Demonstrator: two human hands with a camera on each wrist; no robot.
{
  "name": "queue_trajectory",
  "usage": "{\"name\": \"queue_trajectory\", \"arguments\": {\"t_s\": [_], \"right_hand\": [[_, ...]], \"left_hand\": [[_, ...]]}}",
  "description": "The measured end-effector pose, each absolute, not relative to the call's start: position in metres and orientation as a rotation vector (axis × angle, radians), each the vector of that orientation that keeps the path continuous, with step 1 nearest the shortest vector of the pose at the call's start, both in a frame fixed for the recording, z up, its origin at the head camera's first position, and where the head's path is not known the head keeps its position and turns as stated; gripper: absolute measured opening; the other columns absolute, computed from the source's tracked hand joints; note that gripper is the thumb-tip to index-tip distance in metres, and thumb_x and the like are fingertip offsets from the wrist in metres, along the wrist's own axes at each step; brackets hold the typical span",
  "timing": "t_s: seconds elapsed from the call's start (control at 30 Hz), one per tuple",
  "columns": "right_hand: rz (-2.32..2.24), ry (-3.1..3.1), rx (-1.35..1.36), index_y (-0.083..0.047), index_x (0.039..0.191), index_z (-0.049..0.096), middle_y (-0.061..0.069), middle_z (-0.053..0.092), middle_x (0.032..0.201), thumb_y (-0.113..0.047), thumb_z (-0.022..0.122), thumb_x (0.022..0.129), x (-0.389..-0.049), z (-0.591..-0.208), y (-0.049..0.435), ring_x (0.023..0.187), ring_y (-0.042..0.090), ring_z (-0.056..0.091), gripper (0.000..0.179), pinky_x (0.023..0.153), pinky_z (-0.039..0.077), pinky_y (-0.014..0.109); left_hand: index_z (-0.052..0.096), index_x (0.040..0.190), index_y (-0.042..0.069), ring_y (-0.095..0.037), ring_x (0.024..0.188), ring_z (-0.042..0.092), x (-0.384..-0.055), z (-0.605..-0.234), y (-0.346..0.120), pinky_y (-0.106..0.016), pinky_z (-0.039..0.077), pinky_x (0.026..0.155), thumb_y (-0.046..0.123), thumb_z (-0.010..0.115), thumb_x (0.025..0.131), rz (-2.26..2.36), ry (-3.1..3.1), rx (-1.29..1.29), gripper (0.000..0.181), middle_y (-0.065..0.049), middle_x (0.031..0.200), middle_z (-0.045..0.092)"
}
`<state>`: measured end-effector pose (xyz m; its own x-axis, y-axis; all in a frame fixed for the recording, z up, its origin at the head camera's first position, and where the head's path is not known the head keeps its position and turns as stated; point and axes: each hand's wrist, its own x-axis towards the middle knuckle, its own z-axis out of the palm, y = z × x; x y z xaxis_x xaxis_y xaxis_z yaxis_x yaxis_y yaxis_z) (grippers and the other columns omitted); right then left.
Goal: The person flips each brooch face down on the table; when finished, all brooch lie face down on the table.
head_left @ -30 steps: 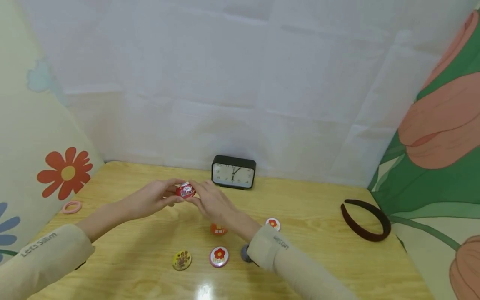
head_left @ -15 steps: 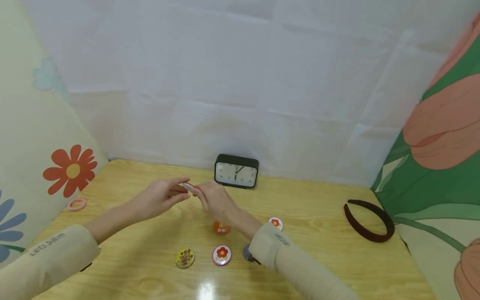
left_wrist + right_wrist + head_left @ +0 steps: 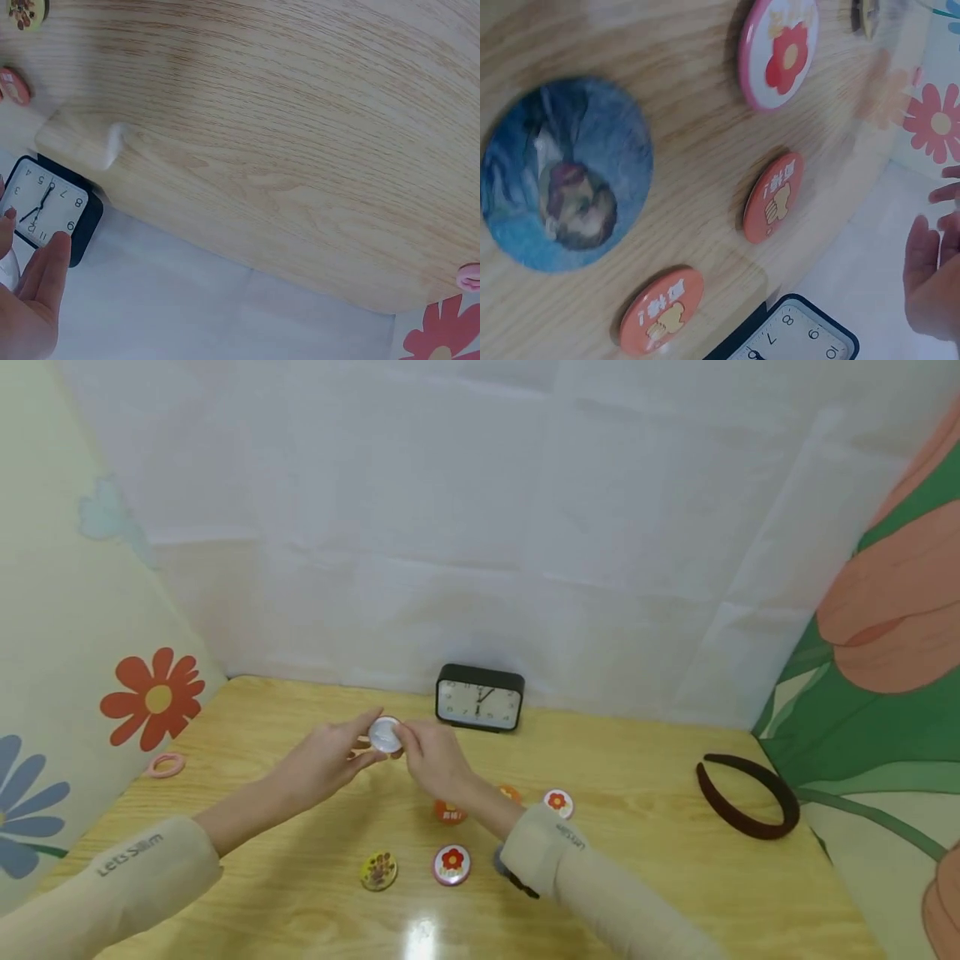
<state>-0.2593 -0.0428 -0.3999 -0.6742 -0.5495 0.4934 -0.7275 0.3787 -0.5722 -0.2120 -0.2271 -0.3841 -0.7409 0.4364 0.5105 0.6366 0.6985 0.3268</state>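
My left hand (image 3: 330, 762) and right hand (image 3: 438, 762) both pinch the round badge (image 3: 384, 736) at its rim above the table (image 3: 637, 860), and I expect it light and stiff, perhaps slippery on its smooth surface, so opposite edges suit best.

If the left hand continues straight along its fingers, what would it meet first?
Probably the round badge pinched by the right hand; depth is unclear, so contact may already exist.

On the wood-grained table (image 3: 637, 877) we have a black rectangular clock (image 3: 480, 697), a curved maroon headband (image 3: 789, 815) and a pink ring (image 3: 167, 774).
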Motion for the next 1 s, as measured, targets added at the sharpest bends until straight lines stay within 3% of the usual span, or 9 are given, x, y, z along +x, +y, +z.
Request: {"name": "queue_trajectory", "arguments": {"t_s": [0.13, 0.27, 0.53, 0.67, 0.77, 1.0], "right_hand": [[1.508, -2.520, 1.024, -0.001, 0.088, 0.069, 0.008, 0.068, 0.074, -0.017, 0.043, 0.106, -0.2590, -0.3974, -0.0427, 0.050, 0.016, 0.054, 0.035, 0.045, 0.041, 0.015], [1.704, -2.586, 0.942, 0.002, 0.097, 0.069, 0.009, 0.068, 0.076, -0.019, 0.043, 0.106, -0.2566, -0.3956, -0.0420, 0.055, 0.029, 0.061, 0.034, 0.044, 0.047, 0.020], [1.593, -2.609, 0.967, 0.002, 0.090, 0.067, 0.007, 0.067, 0.072, -0.014, 0.044, 0.105, -0.2558, -0.3948, -0.0447, 0.046, 0.004, 0.048, 0.032, 0.042, 0.043, 0.017], [1.534, -2.545, 1.055, 0.003, 0.116, 0.062, 0.009, 0.068, 0.076, -0.011, 0.050, 0.102, -0.2540, -0.3995, -0.0439, 0.049, 0.005, 0.050, 0.023, 0.044, 0.041, 0.016], [1.399, -2.486, 1.177, 0.001, 0.134, 0.050, 0.007, 0.067, 0.080, -0.011, 0.059, 0.098, -0.2546, -0.4023, -0.0421, 0.059, 0.006, 0.053, 0.039, 0.050, 0.039, 0.014], [1.131, -2.496, 1.326, 0.005, 0.139, 0.046, 0.005, 0.067, 0.090, -0.014, 0.068, 0.092, -0.2576, -0.3979, -0.0385, 0.074, 0.006, 0.058, 0.054, 0.062, 0.045, 0.012]], "left_hand": [[0.044, 0.128, -0.008, -0.033, 0.081, 0.071, -0.2133, -0.3838, -0.2258, -0.032, 0.060, 0.063, -0.001, 0.075, 0.082, -0.717, -2.522, -0.826, 0.055, -0.027, 0.102, 0.068], [0.043, 0.126, -0.005, -0.031, 0.078, 0.072, -0.2128, -0.3858, -0.2267, -0.028, 0.059, 0.062, -0.003, 0.074, 0.083, -0.740, -2.510, -0.844, 0.052, -0.028, 0.104, 0.068], [0.048, 0.123, -0.004, -0.027, 0.072, 0.072, -0.2104, -0.3874, -0.2275, -0.025, 0.058, 0.057, -0.001, 0.077, 0.080, -0.682, -2.455, -0.878, 0.052, -0.021, 0.098, 0.070], [0.051, 0.119, -0.007, -0.027, 0.070, 0.071, -0.2083, -0.3895, -0.2279, -0.024, 0.058, 0.057, -0.004, 0.078, 0.078, -0.647, -2.424, -0.891, 0.049, -0.019, 0.092, 0.069], [0.051, 0.118, -0.009, -0.027, 0.068, 0.071, -0.2084, -0.3909, -0.2297, -0.021, 0.057, 0.057, -0.005, 0.077, 0.078, -0.664, -2.442, -0.887, 0.047, -0.022, 0.092, 0.068], [0.052, 0.120, -0.012, -0.029, 0.074, 0.071, -0.2098, -0.3862, -0.2331, -0.026, 0.058, 0.060, -0.001, 0.073, 0.084, -0.744, -2.607, -0.795, 0.042, -0.026, 0.097, 0.068]]}}
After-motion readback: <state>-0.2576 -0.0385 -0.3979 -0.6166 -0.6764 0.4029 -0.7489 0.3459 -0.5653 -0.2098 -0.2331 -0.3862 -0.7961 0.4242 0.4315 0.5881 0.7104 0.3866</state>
